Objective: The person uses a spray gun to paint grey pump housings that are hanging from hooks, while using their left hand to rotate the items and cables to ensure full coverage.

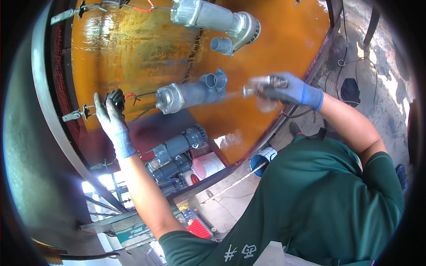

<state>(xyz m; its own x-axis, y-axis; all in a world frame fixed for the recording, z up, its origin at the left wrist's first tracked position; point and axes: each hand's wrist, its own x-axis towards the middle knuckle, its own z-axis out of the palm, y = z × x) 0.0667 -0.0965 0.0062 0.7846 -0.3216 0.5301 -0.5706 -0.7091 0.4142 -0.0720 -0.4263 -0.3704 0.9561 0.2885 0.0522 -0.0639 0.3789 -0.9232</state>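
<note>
My right hand [290,91], in a blue-grey glove, is closed around a metal spray gun [265,83]. A pale mist leaves its nozzle toward a grey submersible pump [191,95] that hangs on its side in front of me. My left hand [110,116], gloved with dark-stained fingers, is raised at the hanging hook [77,114] on the pump's left. Its fingers curl at a black bundle [116,98] beside the hook's rod; what exactly they grip is unclear. A red tie [130,95] and a cord run from there to the pump.
Another grey pump [213,20] hangs farther away. Several darker pumps [179,144] hang nearer, at lower left. An orange-brown stained panel [284,40] stands behind them. A curved metal rail [41,66] runs along the left. A blue bucket [262,160] and a pinkish-white bucket [208,165] stand low.
</note>
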